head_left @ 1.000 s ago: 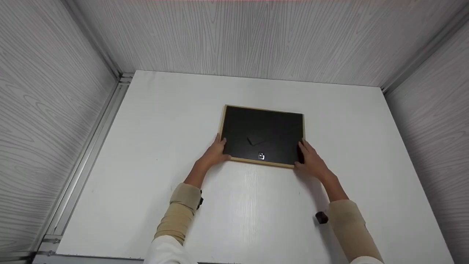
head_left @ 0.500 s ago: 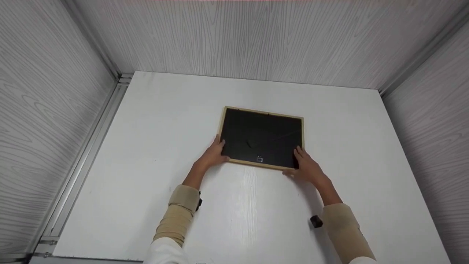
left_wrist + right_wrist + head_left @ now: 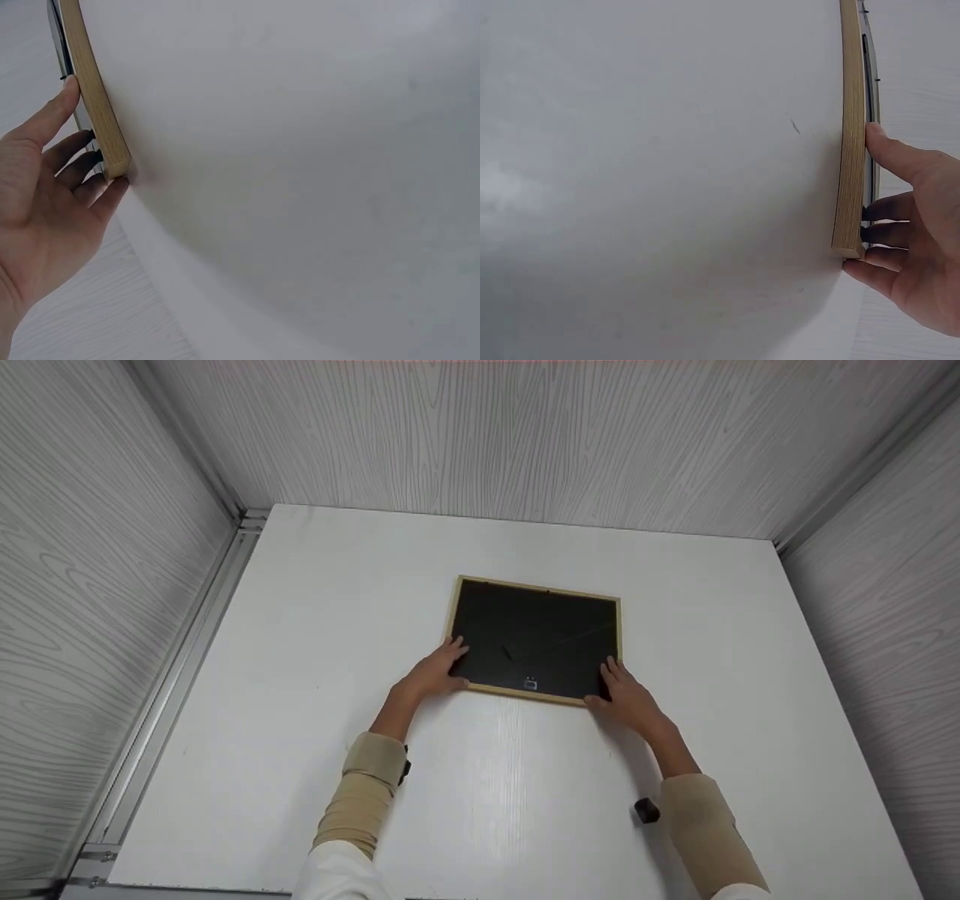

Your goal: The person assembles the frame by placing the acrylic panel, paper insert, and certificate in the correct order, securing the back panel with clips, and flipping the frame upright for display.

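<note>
A picture frame (image 3: 555, 641) lies back up on the white table, with a light wood rim and a black backing board that carries a small metal hanger (image 3: 530, 683). My left hand (image 3: 433, 671) rests on its near left corner. In the left wrist view several fingertips touch the board, while the thumb (image 3: 54, 111) lies at the near edge. At the near right corner is my right hand (image 3: 628, 697), its fingertips on the board. The right thumb (image 3: 892, 152) touches the near wooden edge in the right wrist view. The frame's front is hidden.
The white table (image 3: 480, 810) extends around the frame on every side. Wood-grain panels (image 3: 510, 435) stand at the back and both sides, and a metal rail (image 3: 180, 690) runs along the left. Dark wrist cameras (image 3: 646, 811) jut from the beige wrist bands.
The frame's right end has come slightly nearer and lies flatter. My right hand has shifted left and nearer along the corner. The left fingers have moved a little further onto the board.
</note>
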Demonstrator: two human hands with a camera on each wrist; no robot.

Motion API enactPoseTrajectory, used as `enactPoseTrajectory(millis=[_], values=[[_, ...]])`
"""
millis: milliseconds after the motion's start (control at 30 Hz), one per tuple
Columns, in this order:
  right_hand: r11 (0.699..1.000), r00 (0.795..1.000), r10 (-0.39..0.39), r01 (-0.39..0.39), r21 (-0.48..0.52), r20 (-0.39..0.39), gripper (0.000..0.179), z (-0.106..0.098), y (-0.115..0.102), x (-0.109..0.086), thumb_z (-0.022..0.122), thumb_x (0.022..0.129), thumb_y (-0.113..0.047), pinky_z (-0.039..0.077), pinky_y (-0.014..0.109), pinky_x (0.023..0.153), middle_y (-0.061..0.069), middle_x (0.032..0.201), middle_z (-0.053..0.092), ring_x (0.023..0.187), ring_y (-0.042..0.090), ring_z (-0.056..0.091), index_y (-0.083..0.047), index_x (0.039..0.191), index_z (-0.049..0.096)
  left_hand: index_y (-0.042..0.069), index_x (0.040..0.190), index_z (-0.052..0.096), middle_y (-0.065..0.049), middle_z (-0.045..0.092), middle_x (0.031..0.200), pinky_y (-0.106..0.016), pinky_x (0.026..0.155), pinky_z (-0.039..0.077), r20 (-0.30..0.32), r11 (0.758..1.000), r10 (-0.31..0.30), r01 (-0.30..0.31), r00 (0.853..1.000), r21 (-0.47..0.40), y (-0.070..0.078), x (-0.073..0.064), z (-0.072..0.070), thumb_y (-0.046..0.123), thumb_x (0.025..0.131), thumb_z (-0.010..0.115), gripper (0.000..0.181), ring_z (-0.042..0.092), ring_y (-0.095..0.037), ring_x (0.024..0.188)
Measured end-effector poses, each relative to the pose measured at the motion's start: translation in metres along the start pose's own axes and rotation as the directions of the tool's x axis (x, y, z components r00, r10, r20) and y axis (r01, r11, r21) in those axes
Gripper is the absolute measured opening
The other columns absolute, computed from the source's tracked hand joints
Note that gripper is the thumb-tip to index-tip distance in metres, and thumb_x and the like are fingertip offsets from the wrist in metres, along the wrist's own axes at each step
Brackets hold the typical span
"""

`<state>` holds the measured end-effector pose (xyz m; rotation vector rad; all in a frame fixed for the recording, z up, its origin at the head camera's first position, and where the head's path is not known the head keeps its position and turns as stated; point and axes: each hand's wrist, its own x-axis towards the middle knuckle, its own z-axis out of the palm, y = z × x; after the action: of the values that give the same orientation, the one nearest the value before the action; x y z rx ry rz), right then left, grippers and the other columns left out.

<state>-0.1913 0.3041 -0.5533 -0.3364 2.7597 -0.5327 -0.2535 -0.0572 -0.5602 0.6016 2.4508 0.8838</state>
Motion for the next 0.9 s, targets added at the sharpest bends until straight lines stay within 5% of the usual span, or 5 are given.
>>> enactPoseTrajectory(millis=[200,900], values=[[0.999,0.998,-0.051,0.051,-0.007,-0.033,0.072,-0.002,0.005,-0.002,0.054,0.092,-0.035,0.023,0.050,0.102,0.027,0.146,0.015,0.133,0.040,0.012,0.013,0.137,0.025,-0.001,0.143,0.026,-0.012,0.011,0.151,-0.038,0.107,0.016,0.005,1.000,-0.009,0.009,1.000,0.015,0.005,-0.001,-0.001,0.021,0.087,0.065,0.071,0.002,-0.025,0.137],[1.000,1.000,-0.021,0.021,-0.013,-0.004,0.066,-0.005,-0.002,-0.001,0.054,0.090,-0.025,0.024,0.051,0.101,0.029,0.145,0.015,0.133,0.041,0.011,0.016,0.135,0.027,-0.004,0.141,0.027,-0.016,0.011,0.149,-0.037,0.106,0.020,0.002,0.997,-0.049,0.049,0.999,0.055,0.014,-0.005,0.007,0.014,0.088,0.063,0.066,0.002,-0.027,0.137]])
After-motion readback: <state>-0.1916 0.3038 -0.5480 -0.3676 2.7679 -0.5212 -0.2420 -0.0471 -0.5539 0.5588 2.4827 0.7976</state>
